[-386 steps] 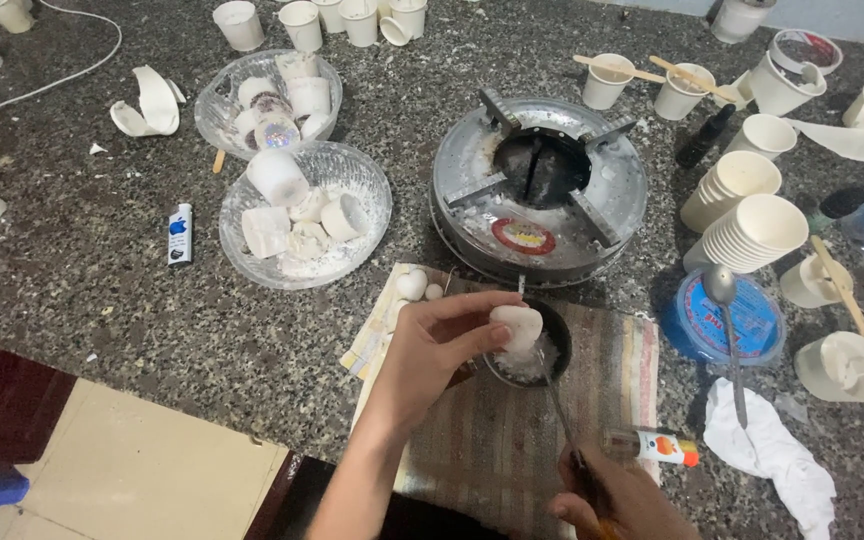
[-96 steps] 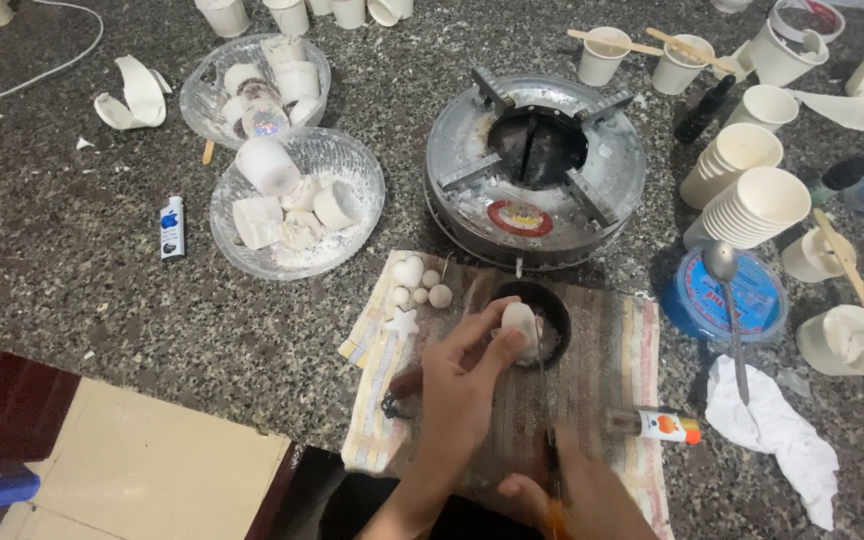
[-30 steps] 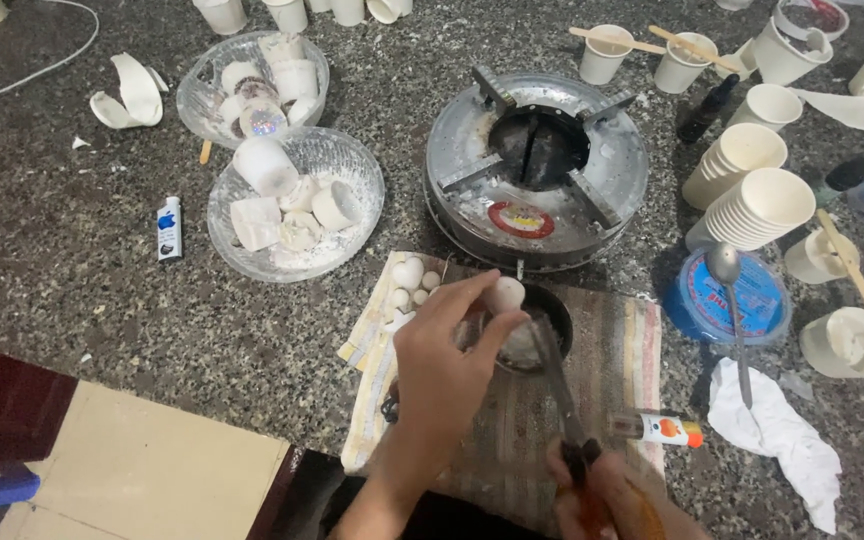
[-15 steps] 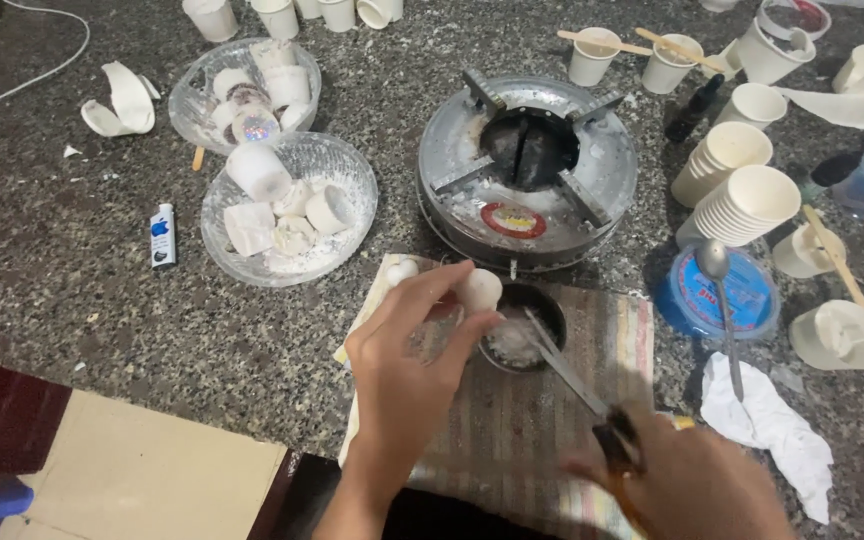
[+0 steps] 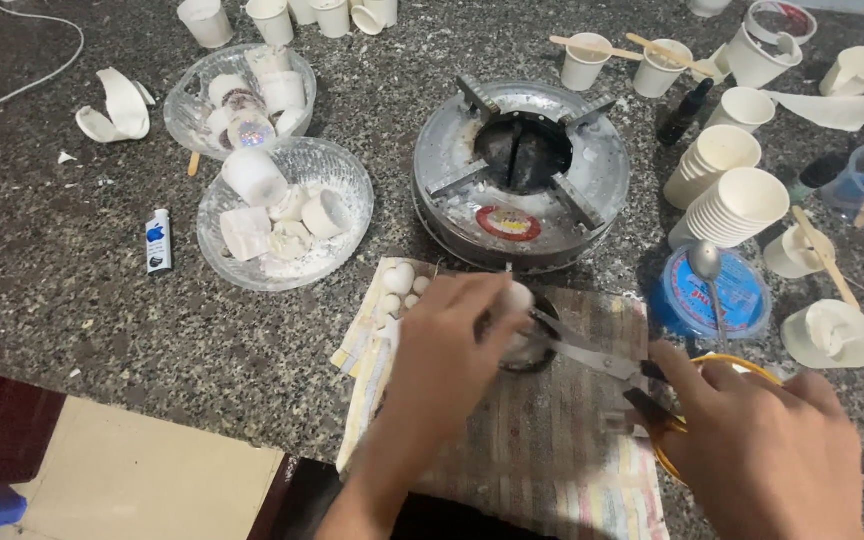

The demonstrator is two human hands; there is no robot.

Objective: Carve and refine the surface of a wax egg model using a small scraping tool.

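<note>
left hand (image 5: 452, 345) fingers pinched white lump (image 5: 518, 296) over small dark bowl (image 5: 527, 345) | right hand (image 5: 762, 440) fingers gripped scissors (image 5: 592, 355), blades at lump | cutting underway, unfinished

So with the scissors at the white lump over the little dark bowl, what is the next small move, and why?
Probably close the scissors. The left hand holds the white lump over the small dark bowl, the right hand has the handles, and the blade tips reach the lump, so cut bits would likely drop into the bowl.

One head-worn camera looks steeply down, close over the granite counter (image 5: 72, 330).
</note>
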